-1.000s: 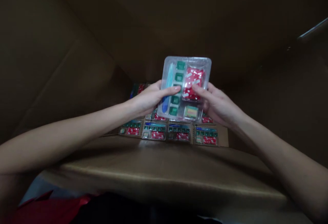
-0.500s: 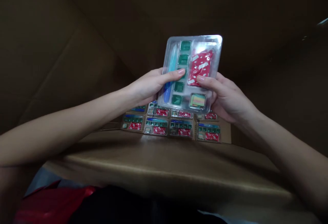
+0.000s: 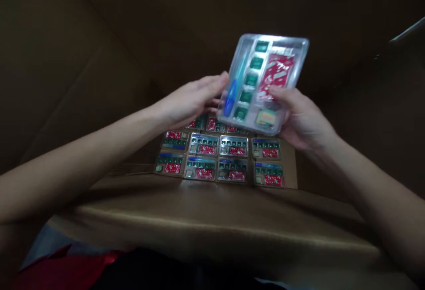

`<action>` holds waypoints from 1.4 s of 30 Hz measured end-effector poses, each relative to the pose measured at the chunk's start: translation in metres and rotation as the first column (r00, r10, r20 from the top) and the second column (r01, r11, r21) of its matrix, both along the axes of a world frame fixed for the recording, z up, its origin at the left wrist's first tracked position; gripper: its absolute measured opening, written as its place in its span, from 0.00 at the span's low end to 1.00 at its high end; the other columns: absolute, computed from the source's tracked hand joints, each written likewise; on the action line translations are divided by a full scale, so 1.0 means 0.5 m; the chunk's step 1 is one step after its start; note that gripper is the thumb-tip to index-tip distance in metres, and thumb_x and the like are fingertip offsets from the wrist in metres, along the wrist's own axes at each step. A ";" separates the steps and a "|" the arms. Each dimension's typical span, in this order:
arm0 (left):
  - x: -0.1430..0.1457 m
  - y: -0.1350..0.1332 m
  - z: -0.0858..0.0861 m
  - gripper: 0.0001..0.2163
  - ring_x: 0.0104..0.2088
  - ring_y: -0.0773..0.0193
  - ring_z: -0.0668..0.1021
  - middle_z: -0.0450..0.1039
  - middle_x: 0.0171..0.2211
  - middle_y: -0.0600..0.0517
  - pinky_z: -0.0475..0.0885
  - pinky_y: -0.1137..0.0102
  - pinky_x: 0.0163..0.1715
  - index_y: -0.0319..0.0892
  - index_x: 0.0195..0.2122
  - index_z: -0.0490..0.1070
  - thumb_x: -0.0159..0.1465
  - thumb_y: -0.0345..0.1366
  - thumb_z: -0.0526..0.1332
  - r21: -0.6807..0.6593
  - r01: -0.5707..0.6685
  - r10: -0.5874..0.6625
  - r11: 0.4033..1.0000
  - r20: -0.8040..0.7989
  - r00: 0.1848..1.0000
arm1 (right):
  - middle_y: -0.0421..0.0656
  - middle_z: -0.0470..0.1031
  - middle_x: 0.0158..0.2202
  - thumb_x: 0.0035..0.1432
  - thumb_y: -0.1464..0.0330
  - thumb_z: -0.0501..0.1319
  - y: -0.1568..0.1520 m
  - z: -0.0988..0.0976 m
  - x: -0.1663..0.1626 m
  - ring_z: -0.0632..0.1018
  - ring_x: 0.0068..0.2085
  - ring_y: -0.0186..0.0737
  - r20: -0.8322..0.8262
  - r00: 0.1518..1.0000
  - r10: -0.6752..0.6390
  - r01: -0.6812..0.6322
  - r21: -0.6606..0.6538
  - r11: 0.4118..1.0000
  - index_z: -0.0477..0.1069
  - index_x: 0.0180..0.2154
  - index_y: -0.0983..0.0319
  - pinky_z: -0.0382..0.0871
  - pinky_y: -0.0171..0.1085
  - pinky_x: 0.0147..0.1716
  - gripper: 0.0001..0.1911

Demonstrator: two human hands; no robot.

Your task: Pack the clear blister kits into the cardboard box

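A clear plastic blister pack [image 3: 254,104] is held up, tilted, in my right hand [image 3: 299,115], thumb on its front and fingers behind. Inside it are a blue pen [image 3: 232,93], a column of several green squares [image 3: 251,79], a red-and-white patterned packet [image 3: 277,73] and a small pale striped block [image 3: 266,116]. My left hand [image 3: 202,95] is at the pack's left edge with thumb and fingers apart, not gripping it. Whether its fingertips touch the pack's edge I cannot tell.
Several similar packs [image 3: 204,144] lie in rows on the cardboard bottom of a deep box. The box's near wall [image 3: 199,219] crosses in front of me, and dark cardboard sides [image 3: 66,82] rise around. A red item [image 3: 63,270] shows at the lower left, outside the box.
My left hand has let go of the pack, its thumb lifting off the front. My right hand has moved the pack up and to the right, tilting it more. More packs below now show.
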State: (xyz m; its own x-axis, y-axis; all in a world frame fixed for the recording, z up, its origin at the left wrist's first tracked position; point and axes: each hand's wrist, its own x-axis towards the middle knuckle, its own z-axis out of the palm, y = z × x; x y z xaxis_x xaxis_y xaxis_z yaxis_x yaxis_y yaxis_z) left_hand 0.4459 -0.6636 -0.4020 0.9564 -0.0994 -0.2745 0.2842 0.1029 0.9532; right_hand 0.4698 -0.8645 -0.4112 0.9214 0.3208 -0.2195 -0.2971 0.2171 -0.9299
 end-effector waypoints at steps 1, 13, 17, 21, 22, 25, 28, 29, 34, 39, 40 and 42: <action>-0.006 -0.003 -0.006 0.19 0.41 0.57 0.77 0.74 0.39 0.46 0.73 0.65 0.41 0.38 0.49 0.70 0.61 0.43 0.64 0.019 0.012 -0.012 1.000 0.002 1.000 | 0.45 0.75 0.49 0.52 0.67 0.65 0.003 -0.005 -0.006 0.76 0.50 0.46 0.005 1.000 0.000 0.000 -0.009 1.000 0.67 0.46 0.62 0.75 0.50 0.47 0.19; -0.019 -0.016 -0.022 0.09 0.27 0.69 0.73 0.71 0.30 0.52 0.71 0.69 0.32 0.38 0.40 0.70 0.60 0.35 0.65 0.044 -0.070 0.078 0.997 -0.204 0.976 | 0.47 0.73 0.50 0.50 0.56 0.67 0.023 -0.010 -0.039 0.76 0.50 0.47 -0.057 0.997 0.054 -0.053 0.023 0.998 0.64 0.51 0.60 0.72 0.50 0.49 0.29; -0.005 0.009 -0.037 0.10 0.25 0.70 0.72 0.70 0.27 0.53 0.70 0.71 0.28 0.37 0.35 0.71 0.58 0.37 0.67 -0.023 -0.021 0.014 1.000 -0.251 0.968 | 0.45 0.74 0.46 0.60 0.53 0.55 0.020 -0.003 -0.031 0.77 0.47 0.47 -0.126 0.986 0.109 -0.100 0.072 0.992 0.67 0.48 0.59 0.72 0.52 0.48 0.21; 0.011 0.032 -0.057 0.10 0.24 0.71 0.71 0.70 0.26 0.54 0.69 0.73 0.27 0.36 0.33 0.72 0.56 0.38 0.69 -0.065 0.034 -0.048 0.997 -0.231 0.972 | 0.44 0.75 0.45 0.60 0.63 0.57 0.020 -0.004 -0.029 0.77 0.44 0.41 -0.116 0.988 0.106 -0.094 0.106 0.990 0.65 0.47 0.61 0.72 0.48 0.48 0.14; 0.013 0.035 -0.061 0.11 0.25 0.71 0.71 0.70 0.26 0.53 0.69 0.74 0.27 0.36 0.33 0.73 0.55 0.38 0.69 -0.076 0.038 -0.054 0.996 -0.219 0.974 | 0.44 0.75 0.44 0.60 0.65 0.57 0.019 -0.005 -0.031 0.77 0.43 0.40 -0.108 0.988 0.109 -0.097 0.110 0.989 0.65 0.48 0.61 0.73 0.48 0.47 0.14; 0.011 0.037 -0.062 0.10 0.28 0.68 0.74 0.73 0.29 0.51 0.71 0.72 0.31 0.37 0.35 0.74 0.56 0.37 0.68 -0.111 0.053 -0.076 0.992 -0.214 0.974 | 0.43 0.76 0.43 0.60 0.66 0.58 0.018 -0.011 -0.042 0.78 0.41 0.38 -0.065 0.988 0.137 -0.129 0.109 0.986 0.62 0.52 0.60 0.75 0.44 0.41 0.18; -0.002 0.044 -0.039 0.11 0.32 0.65 0.76 0.76 0.34 0.47 0.73 0.68 0.36 0.37 0.39 0.75 0.57 0.36 0.67 -0.133 0.077 -0.109 0.988 -0.257 0.960 | 0.42 0.77 0.42 0.58 0.63 0.61 0.017 -0.008 -0.049 0.78 0.39 0.36 -0.031 0.984 0.177 -0.173 0.106 0.979 0.60 0.55 0.59 0.76 0.38 0.36 0.24; -0.009 0.050 -0.027 0.11 0.32 0.64 0.76 0.76 0.35 0.47 0.73 0.67 0.36 0.37 0.39 0.75 0.56 0.36 0.68 -0.138 0.074 -0.109 0.988 -0.271 0.956 | 0.42 0.77 0.42 0.57 0.62 0.62 0.019 -0.001 -0.050 0.78 0.39 0.36 -0.035 0.980 0.198 -0.193 0.111 0.975 0.60 0.55 0.59 0.76 0.36 0.35 0.26; -0.080 0.084 0.071 0.16 0.30 0.66 0.76 0.77 0.34 0.48 0.72 0.72 0.32 0.38 0.40 0.74 0.52 0.38 0.71 -0.108 -0.069 0.031 0.992 -0.324 0.946 | 0.44 0.76 0.47 0.52 0.61 0.66 0.047 0.085 -0.059 0.78 0.40 0.38 -0.121 0.915 0.386 -0.367 0.153 0.918 0.64 0.54 0.57 0.76 0.35 0.32 0.29; -0.202 0.093 0.225 0.26 0.44 0.57 0.76 0.77 0.44 0.47 0.72 0.71 0.39 0.41 0.45 0.74 0.47 0.46 0.73 -0.044 -0.256 0.217 0.966 -0.406 0.888 | 0.45 0.75 0.49 0.50 0.60 0.67 0.084 0.232 -0.157 0.78 0.43 0.39 -0.264 0.879 0.398 -0.340 0.240 0.909 0.67 0.53 0.57 0.76 0.36 0.35 0.28; -0.223 0.095 0.266 0.27 0.48 0.55 0.75 0.76 0.46 0.47 0.72 0.70 0.43 0.42 0.46 0.73 0.47 0.47 0.73 -0.027 -0.277 0.237 0.960 -0.442 0.865 | 0.45 0.75 0.49 0.50 0.59 0.67 0.091 0.270 -0.184 0.78 0.44 0.40 -0.310 0.873 0.377 -0.304 0.260 0.917 0.66 0.54 0.57 0.76 0.37 0.37 0.29; -0.251 0.101 0.361 0.27 0.54 0.52 0.72 0.76 0.48 0.46 0.69 0.68 0.49 0.42 0.47 0.73 0.47 0.48 0.72 0.010 -0.304 0.268 0.953 -0.501 0.823 | 0.46 0.75 0.49 0.50 0.57 0.67 0.108 0.360 -0.232 0.78 0.45 0.40 -0.388 0.866 0.317 -0.218 0.278 0.935 0.67 0.53 0.58 0.75 0.36 0.37 0.30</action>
